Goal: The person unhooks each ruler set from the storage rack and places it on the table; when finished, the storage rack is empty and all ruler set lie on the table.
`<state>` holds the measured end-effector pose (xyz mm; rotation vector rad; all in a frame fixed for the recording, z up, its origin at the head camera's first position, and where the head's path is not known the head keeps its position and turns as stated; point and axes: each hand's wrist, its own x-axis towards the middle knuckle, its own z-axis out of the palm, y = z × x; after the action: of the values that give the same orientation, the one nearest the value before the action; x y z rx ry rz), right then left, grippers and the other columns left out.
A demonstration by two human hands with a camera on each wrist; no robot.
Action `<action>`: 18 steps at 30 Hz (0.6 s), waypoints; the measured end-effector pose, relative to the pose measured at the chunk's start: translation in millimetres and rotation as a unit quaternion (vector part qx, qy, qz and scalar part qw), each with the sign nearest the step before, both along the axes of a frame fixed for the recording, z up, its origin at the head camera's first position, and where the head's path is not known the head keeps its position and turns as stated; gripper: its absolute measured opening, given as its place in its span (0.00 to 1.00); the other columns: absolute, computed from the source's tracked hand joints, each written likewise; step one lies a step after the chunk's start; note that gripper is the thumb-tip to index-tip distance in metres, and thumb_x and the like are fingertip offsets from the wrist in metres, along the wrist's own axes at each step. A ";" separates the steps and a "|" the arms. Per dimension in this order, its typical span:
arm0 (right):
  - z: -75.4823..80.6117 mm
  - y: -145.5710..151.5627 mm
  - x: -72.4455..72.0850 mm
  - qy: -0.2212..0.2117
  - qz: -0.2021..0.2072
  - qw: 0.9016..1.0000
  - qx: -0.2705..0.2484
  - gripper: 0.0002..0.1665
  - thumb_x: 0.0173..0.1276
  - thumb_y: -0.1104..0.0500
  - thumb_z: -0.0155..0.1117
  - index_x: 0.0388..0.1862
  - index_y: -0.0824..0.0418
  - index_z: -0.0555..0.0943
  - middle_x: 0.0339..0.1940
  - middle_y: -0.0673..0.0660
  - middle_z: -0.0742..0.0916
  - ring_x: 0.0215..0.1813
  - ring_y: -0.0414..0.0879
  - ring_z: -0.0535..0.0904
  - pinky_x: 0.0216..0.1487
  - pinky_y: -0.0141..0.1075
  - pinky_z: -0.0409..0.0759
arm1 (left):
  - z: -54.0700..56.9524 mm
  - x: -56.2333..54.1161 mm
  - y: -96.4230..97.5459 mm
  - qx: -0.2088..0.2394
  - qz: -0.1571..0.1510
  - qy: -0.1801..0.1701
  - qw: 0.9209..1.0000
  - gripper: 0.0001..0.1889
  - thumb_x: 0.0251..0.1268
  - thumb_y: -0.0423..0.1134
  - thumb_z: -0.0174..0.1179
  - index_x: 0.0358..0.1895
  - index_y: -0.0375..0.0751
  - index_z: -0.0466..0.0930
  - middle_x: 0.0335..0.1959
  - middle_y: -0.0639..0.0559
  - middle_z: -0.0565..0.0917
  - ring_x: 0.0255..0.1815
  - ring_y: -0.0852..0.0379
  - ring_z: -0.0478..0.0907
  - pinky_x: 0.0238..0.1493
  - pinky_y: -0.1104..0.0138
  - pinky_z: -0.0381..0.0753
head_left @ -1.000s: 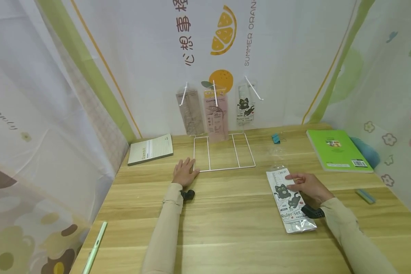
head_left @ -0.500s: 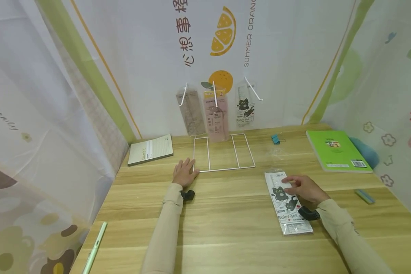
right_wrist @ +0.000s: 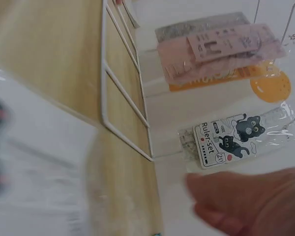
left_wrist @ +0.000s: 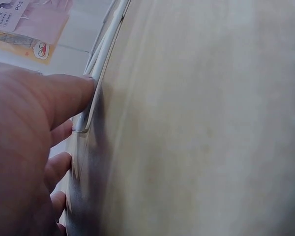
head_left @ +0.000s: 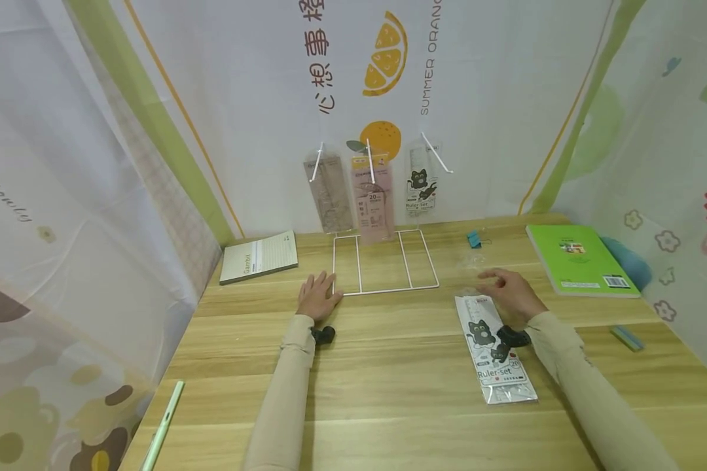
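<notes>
- You are at a mock stationery-shop stall, not a real store: printed cloth (head_left: 507, 98) with oranges and flowers walls in the desk (head_left: 389, 392) on three sides.
- A white wire rack (head_left: 385, 268) stands at the back, with packaged ruler sets (head_left: 422, 180) hanging from its hooks like goods on sale.
- Notebooks (head_left: 580, 258), a pen (head_left: 163, 425) and a binder clip (head_left: 474, 239) lie about you, all stationery.

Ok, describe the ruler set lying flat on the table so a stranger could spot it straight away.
Start at the white wire rack standing at the back of the wooden table. Come forward and right to the right hand; the ruler set lies just beneath it. Unlike the packs hanging on the rack, it lies flat, printed with black cats.
</notes>
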<state>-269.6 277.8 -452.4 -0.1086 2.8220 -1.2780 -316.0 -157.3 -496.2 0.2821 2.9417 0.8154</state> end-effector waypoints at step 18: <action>85.3 -63.5 -162.9 0.108 0.006 0.982 -0.153 0.28 0.74 0.60 0.60 0.71 0.65 0.72 0.77 0.67 0.64 0.77 0.64 0.59 0.41 0.29 0.83 | -3.5 -3.7 -2.4 -0.011 0.003 -0.002 1.000 0.31 0.79 0.51 0.50 0.79 0.43 0.59 0.82 0.39 0.52 0.82 0.34 0.39 0.80 0.43 0.35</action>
<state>-432.5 214.3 -367.1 -0.2904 2.7616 -1.7895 -319.7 -159.7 -499.7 0.2706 2.9469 0.7837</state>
